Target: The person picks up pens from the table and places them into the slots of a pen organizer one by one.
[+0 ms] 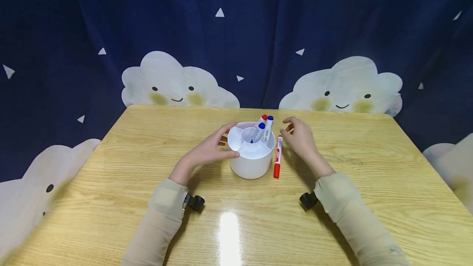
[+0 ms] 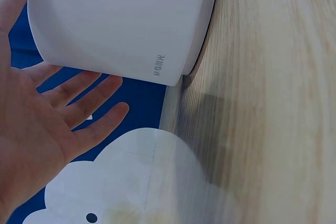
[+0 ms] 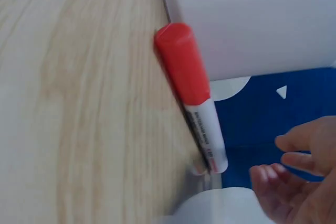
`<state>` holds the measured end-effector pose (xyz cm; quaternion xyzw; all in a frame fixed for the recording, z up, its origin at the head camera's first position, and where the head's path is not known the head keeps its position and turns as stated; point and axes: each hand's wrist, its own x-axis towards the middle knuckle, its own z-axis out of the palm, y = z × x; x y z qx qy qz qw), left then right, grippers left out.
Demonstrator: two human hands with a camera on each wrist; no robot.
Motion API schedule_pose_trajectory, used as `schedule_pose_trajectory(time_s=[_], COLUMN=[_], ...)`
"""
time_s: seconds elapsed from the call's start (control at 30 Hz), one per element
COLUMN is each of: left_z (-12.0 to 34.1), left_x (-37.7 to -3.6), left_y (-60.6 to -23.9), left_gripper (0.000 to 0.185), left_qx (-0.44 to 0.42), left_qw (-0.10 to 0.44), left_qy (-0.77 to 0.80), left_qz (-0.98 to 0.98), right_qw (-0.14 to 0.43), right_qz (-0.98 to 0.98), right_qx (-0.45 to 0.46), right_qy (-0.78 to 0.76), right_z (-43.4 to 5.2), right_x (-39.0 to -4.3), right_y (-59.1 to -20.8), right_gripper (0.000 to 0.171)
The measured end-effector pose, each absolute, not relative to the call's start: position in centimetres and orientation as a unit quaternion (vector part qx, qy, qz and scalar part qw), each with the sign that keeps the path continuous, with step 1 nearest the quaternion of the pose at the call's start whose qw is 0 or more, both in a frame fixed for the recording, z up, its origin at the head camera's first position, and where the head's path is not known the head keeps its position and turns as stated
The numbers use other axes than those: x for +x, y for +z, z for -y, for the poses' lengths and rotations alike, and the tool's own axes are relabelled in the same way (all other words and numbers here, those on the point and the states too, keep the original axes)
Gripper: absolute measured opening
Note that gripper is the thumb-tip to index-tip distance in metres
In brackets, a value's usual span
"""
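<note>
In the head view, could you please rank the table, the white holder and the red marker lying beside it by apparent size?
1. Table, by far the largest.
2. Holder.
3. Red marker, thinnest, though nearly as long as the holder is tall.

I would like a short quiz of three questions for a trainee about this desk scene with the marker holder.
1. True or false: the red-capped marker stands inside the white holder.
2. How many markers stand in the holder? A) one B) three C) five
3. Which hand touches the holder's side?

Key:
1. False; it lies on the table, right of the holder.
2. B; two blue-capped, one red-capped.
3. The left hand; the right hand hovers with loosely curled fingers, holding nothing.
</note>
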<state>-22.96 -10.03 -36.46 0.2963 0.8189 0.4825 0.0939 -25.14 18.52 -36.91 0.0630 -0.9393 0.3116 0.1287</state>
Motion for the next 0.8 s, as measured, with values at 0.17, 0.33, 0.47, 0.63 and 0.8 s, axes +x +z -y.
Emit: schedule_pose_trajectory(time_s=[0.17,0.33,0.47,0.63,0.8], left_z=[10.0,10.0,9.9,9.9,10.0], left_x=[-23.1,-23.0,-23.0,-22.9,-23.0], left_y=[-36.5,-36.4,-36.5,-36.4,-36.5], left_gripper=[0.088,0.087,0.086,0.087,0.087], left_qx=[0.301,0.296,0.294,0.289,0.287], left_qw=[0.091,0.094,0.096,0.097,0.095], left_qy=[0.479,0.479,0.482,0.483,0.479], left_qz=[-0.819,-0.821,-0.819,-0.821,-0.824], right_qw=[0.063,0.001,-0.04,-0.058,-0.07], right_qz=[0.956,0.961,0.963,0.963,0.96], right_qx=[0.04,0.017,0.001,-0.003,-0.002], right_qy=[0.285,0.275,0.268,0.265,0.271], right_z=[-18.8,-18.8,-18.7,-18.6,-18.5], right_x=[-25.7,-26.0,-26.0,-25.9,-25.7], right_y=[-37.6,-38.1,-38.5,-38.3,-38.2], right_gripper=[0.039,0.048,0.053,0.054,0.056])
